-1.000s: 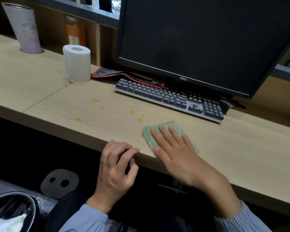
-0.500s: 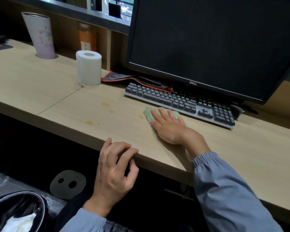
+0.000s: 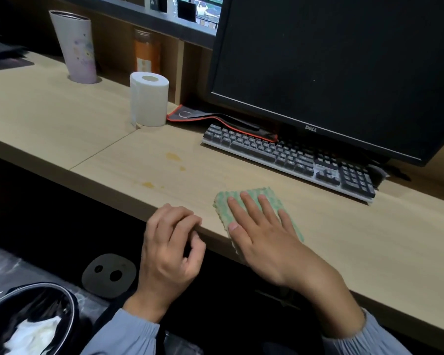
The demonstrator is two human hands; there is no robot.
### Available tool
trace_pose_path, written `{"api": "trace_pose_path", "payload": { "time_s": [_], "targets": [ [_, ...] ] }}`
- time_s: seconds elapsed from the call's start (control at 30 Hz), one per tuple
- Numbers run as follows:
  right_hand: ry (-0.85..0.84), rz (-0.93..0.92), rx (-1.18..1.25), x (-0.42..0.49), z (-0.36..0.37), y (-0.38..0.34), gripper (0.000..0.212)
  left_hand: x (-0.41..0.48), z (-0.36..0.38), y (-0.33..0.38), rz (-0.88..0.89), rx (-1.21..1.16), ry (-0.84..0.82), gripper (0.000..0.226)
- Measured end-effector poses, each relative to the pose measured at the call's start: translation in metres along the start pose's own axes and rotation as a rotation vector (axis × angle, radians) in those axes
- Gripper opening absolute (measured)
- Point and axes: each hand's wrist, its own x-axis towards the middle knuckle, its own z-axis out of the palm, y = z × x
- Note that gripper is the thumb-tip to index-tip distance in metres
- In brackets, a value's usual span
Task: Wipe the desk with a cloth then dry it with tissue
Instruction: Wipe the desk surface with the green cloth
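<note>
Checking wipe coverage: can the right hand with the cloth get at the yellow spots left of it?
Probably yes: right hand presses the cloth flat, and only bare desk separates it from the spots.

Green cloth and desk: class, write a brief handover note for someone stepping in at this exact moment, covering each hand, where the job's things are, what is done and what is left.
Right hand: flat, palm down on the green cloth, pressing it onto the desk near the front edge.
Left hand: empty, fingers curled on the desk's front edge.
Tissue roll: upright, untouched, left of the keyboard.
Done: wiping is under way.
Left: yellowish spots remain left of the cloth; wipe those, then tear tissue and dry the surface.
</note>
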Motion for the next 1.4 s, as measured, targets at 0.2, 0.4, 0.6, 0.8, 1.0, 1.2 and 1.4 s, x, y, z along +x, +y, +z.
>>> {"api": "trace_pose_path", "payload": {
  "time_s": [0.2,0.4,0.6,0.8,1.0,1.2,1.4],
  "targets": [
    [-0.004,0.044,0.040,0.086,-0.022,-0.003,0.058,-0.004,0.003,-0.013,-0.004,-0.040,-0.041,0.025],
    [0.001,0.052,0.043,0.122,-0.032,-0.007,0.059,-0.004,0.000,-0.019,0.022,-0.082,-0.030,0.030],
    [0.009,-0.073,0.005,0.063,-0.013,-0.017,0.057,-0.005,0.000,-0.019,0.005,-0.070,0.004,0.032],
    [0.070,-0.170,-0.088,-0.006,0.012,-0.020,0.059,0.001,-0.009,-0.017,0.000,-0.121,-0.042,0.031],
    [0.012,-0.255,-0.132,0.003,0.005,-0.016,0.060,0.004,-0.027,-0.016,-0.054,-0.133,-0.039,0.026],
    [0.012,-0.403,-0.168,0.052,0.000,-0.056,0.061,0.006,-0.046,-0.032,-0.126,-0.015,0.014,0.022],
    [0.003,-0.474,-0.176,0.106,-0.001,-0.128,0.062,0.017,-0.068,-0.059,-0.244,0.069,0.050,0.024]
  ]
}}
